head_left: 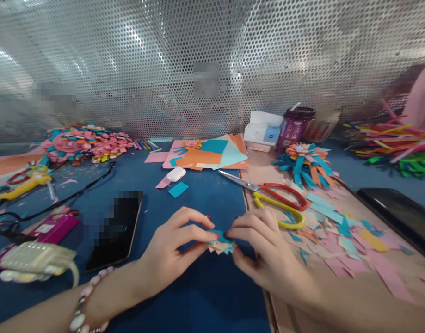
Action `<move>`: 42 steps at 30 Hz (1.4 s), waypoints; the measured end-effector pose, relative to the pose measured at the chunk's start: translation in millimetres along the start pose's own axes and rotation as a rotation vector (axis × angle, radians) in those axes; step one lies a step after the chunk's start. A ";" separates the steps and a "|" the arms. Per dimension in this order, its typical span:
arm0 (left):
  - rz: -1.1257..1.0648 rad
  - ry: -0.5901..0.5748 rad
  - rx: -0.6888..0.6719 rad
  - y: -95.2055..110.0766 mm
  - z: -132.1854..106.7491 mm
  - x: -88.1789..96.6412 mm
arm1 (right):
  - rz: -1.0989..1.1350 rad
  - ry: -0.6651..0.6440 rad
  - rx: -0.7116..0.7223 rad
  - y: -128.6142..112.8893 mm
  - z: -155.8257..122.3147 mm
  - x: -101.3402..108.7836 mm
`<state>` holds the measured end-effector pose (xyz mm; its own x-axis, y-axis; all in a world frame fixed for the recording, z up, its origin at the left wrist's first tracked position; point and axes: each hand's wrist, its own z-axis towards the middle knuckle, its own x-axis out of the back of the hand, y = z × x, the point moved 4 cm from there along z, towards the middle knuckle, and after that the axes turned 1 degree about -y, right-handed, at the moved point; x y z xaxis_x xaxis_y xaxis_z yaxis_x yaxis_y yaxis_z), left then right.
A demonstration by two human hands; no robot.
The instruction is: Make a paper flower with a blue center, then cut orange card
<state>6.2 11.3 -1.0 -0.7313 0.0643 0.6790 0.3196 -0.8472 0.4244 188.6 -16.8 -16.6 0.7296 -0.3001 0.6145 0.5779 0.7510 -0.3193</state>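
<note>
Between my two hands is a small paper flower [219, 243] in blue and pale peach, with pointed petal edges. My left hand [175, 243] pinches its left side between thumb and fingers; a beaded bracelet circles that wrist. From the other side, my right hand [259, 243] grips it, the fingertips partly hidden behind the paper. Just beyond my right hand lie scissors [267, 192] with one red and one yellow handle loop, blades pointing left. A blue paper square [178, 189] and a white earbud case [176, 174] rest on the table ahead of my hands.
Paper scraps [354, 240] cover the right side, beside a dark phone [399, 217]. A finished-looking paper flower [304, 164] and cup [295, 127] stand behind. Left are another phone [117, 231], a yellow glue gun [28, 182] and a paper-flower pile [83, 143]. Coloured sheets [198, 159] lie near the perforated metal panel [157, 69].
</note>
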 end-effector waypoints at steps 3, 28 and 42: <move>-0.037 -0.012 0.072 -4.2 0.5 -1.2 | 0.007 0.027 0.005 0.0 0.9 2.4; -0.290 -0.057 0.255 -5.2 0.0 -9.2 | -0.048 -0.018 0.080 -5.4 0.2 -2.9; -0.466 -0.052 0.410 -13.8 -4.0 -12.8 | 0.035 0.034 0.030 -4.0 3.9 0.9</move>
<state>8.8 20.1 -17.9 -0.8228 0.4128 0.3905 0.1867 -0.4527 0.8719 185.5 -17.8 -11.9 0.7615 -0.2926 0.5784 0.5410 0.7784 -0.3185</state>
